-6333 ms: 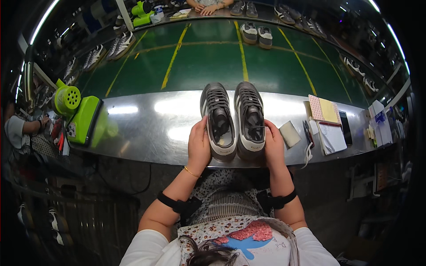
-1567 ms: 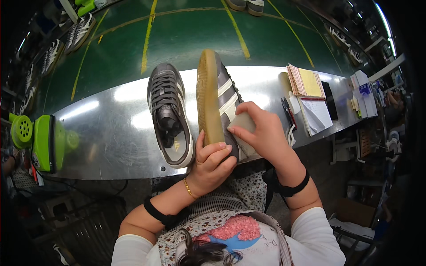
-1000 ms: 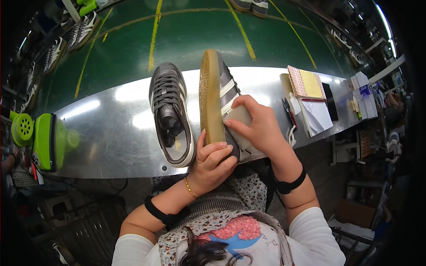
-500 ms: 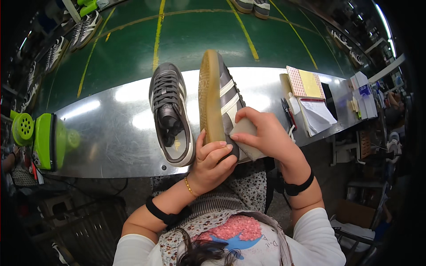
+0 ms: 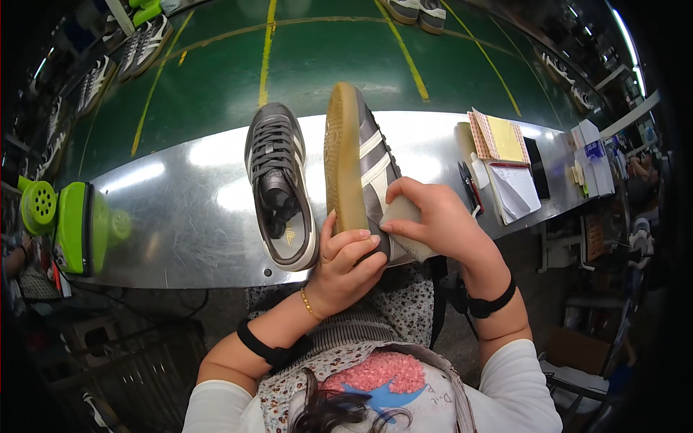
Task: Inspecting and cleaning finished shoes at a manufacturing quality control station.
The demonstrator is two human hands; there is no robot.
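A grey sneaker (image 5: 372,148) with cream stripes is tipped on its side, its gum-coloured sole (image 5: 342,155) turned to the left. My left hand (image 5: 345,263) is closed around the heel end, fingers pressed over the sole edge. Between the thumb and fingers of my right hand (image 5: 442,220) is a pale grey rubbing block (image 5: 401,216), which touches the sneaker's side near the heel. To the left, a matching laced sneaker (image 5: 278,184) stands upright on the metal worktop, apart from both hands.
Beyond the metal worktop (image 5: 173,238) runs a green belt (image 5: 216,79) with yellow lines, carrying several sneakers at its sides and far end. A bright green device (image 5: 71,229) stands at the left. On the right lie snips (image 5: 469,186), notepads (image 5: 514,191) and a white box (image 5: 593,159).
My right hand and the block have shifted slightly right along the sneaker's side. The belt's yellow lines and far sneakers sit a little further right. My left hand keeps its grip.
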